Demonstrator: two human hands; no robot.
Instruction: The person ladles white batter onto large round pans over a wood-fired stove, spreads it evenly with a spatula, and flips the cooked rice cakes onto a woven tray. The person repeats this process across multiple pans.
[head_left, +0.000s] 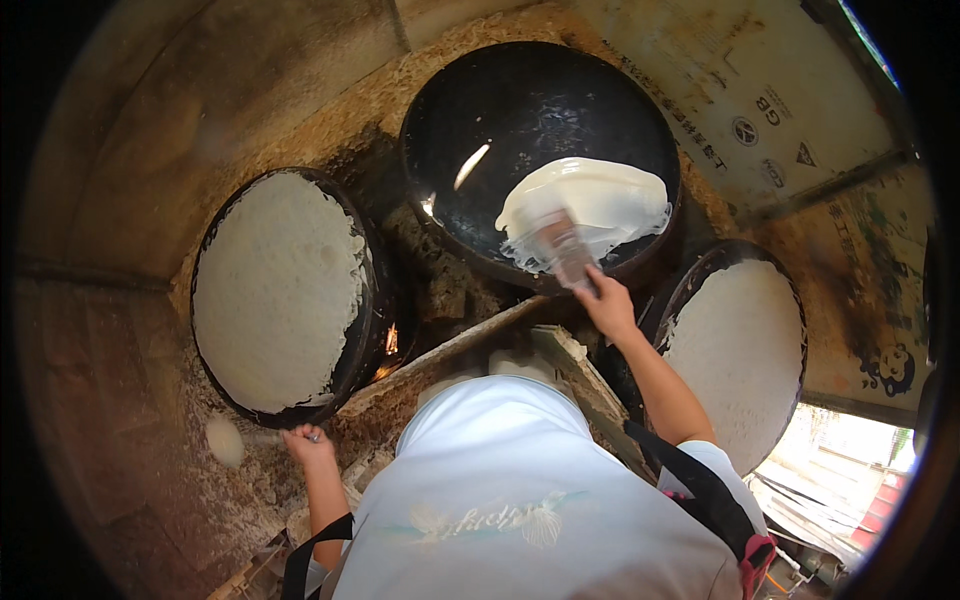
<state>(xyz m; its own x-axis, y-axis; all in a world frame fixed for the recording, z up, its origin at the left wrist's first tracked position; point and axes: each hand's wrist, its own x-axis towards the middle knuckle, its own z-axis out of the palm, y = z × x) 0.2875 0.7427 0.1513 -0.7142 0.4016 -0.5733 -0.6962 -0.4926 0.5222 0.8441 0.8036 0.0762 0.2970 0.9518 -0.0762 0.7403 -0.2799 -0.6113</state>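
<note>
My right hand (611, 306) grips a flat brown batter spreader (568, 251), blurred by motion. The tool's far end lies in wet white batter (592, 191), pooled on the near right part of a round black griddle (480, 97). At lower left, my left hand (309, 444) is closed around a thin metal handle, of which only a bit shows. Just left of it appears a pale round thing (225, 442), perhaps a ladle bowl with batter; its link to the handle is unclear. Above that hand, a second griddle carries a thin pale crepe (277, 292) with ragged edges.
A third griddle at right bears another pale crepe (739, 360). Flames (391, 339) glow beneath the left griddle. Crusty ledges (450, 345) run between the griddles and my body. Stained panels (757, 97), some printed, wall the station.
</note>
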